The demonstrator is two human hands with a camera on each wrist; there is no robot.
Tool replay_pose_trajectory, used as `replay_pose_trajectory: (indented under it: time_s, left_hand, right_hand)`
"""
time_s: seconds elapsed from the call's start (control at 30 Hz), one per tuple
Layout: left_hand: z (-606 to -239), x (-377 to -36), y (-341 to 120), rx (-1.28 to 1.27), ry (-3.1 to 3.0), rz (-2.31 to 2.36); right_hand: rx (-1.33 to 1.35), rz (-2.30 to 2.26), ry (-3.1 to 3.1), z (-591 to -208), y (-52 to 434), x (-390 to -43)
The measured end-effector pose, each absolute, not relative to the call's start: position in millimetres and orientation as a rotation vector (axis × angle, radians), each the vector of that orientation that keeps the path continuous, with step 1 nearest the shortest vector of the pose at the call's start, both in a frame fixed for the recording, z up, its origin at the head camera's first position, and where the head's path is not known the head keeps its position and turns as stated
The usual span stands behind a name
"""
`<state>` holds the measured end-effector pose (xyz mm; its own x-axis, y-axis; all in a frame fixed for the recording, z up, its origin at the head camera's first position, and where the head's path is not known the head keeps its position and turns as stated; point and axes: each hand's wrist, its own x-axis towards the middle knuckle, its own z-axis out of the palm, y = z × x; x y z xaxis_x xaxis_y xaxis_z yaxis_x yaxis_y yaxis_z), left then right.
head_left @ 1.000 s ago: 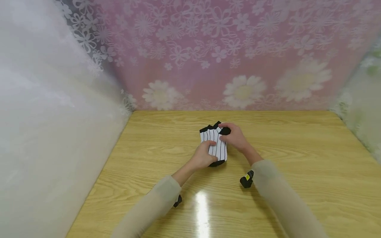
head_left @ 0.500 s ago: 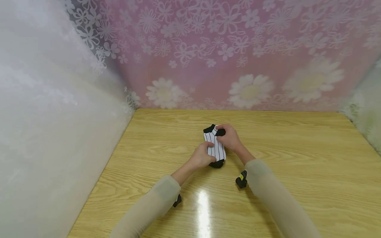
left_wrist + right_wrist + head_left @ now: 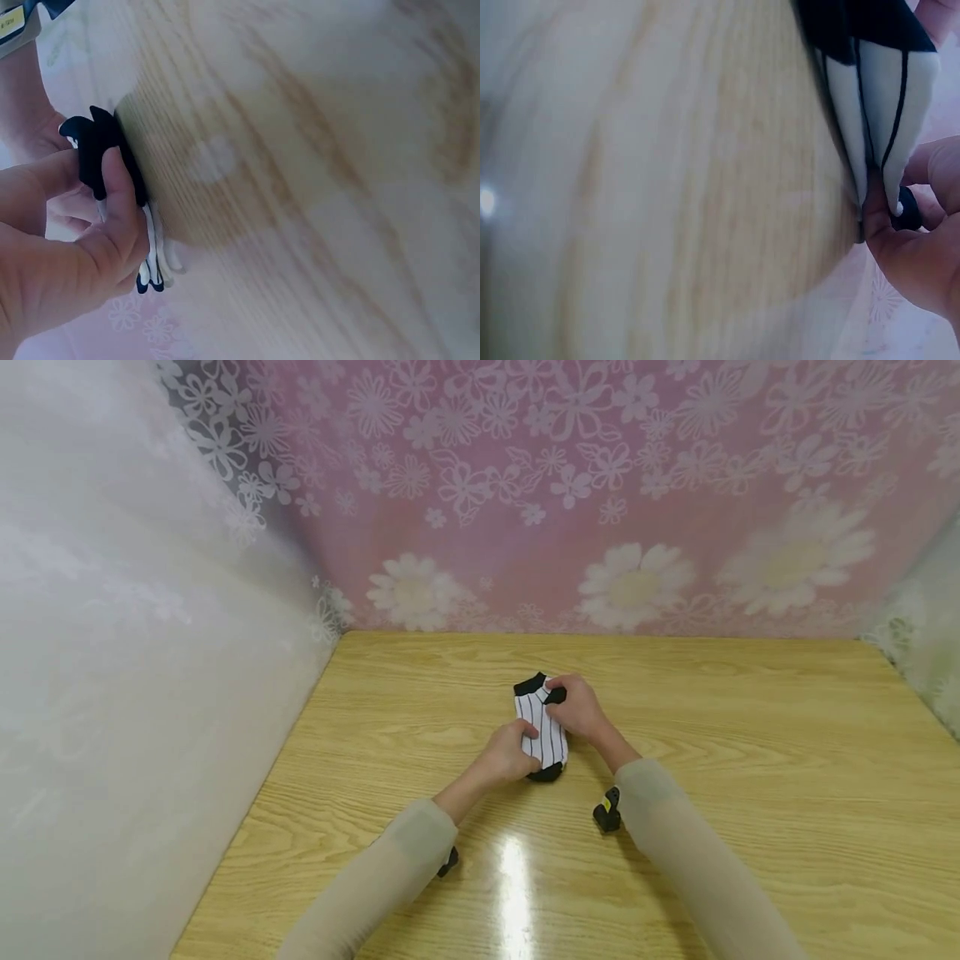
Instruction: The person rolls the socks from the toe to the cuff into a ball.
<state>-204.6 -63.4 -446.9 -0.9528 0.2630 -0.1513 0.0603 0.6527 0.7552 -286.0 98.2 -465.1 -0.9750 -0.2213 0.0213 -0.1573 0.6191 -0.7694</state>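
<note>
White ankle socks [image 3: 534, 714] with thin dark stripes and black cuffs, heels and toes lie together, one over the other, above the middle of the table. My left hand [image 3: 507, 752] grips their left side near the toe end, thumb toward the black toe. At the heel, my right hand [image 3: 581, 708] pinches the fabric between thumb and fingers. The left wrist view shows several layers of the socks [image 3: 101, 154] edge-on, held by the left hand [image 3: 82, 255]. In the right wrist view, the right thumb presses into a fold of the striped fabric [image 3: 889, 97].
The wood-grain table [image 3: 735, 727] runs back to a pink flowered backdrop [image 3: 510, 527]. A pale sheet [image 3: 150, 652] borders the left side. A black wrist device [image 3: 607, 810] shows beside the right sleeve, and part of another [image 3: 447, 862] beside the left sleeve.
The cuffs, spread apart a second ago, now lie lined up so that one sock outline shows from above. My right hand has shifted slightly left; my left hand keeps its grip.
</note>
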Motion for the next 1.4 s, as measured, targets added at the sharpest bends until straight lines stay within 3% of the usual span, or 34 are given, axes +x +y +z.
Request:
replay_pose_trajectory:
  time_s: [0.2, 0.53, 0.77, 1.07, 1.4]
  left_hand:
    - [-444, -203, -56, 0.310, 2.731, 0.906]
    - [-442, -199, -47, 0.265, 2.785, 0.721]
    - [-440, -202, -51, 0.279, 2.819, 0.682]
    - [-422, -203, -71, 0.766, 2.741, 0.797]
    - [-432, -203, -82, 1.123, 2.755, 0.439]
  right_hand:
    - [-0.412, -1.151, 2.845, -467, 102, -290]
    - [-0.496, -0.510, 2.921, -461, 112, -283]
    - [-0.543, -0.590, 2.924, -457, 125, -282]
    - [-0.794, -0.995, 2.814, -424, 133, -247]
    - [-1.408, -0.740, 2.735, -427, 126, -210]
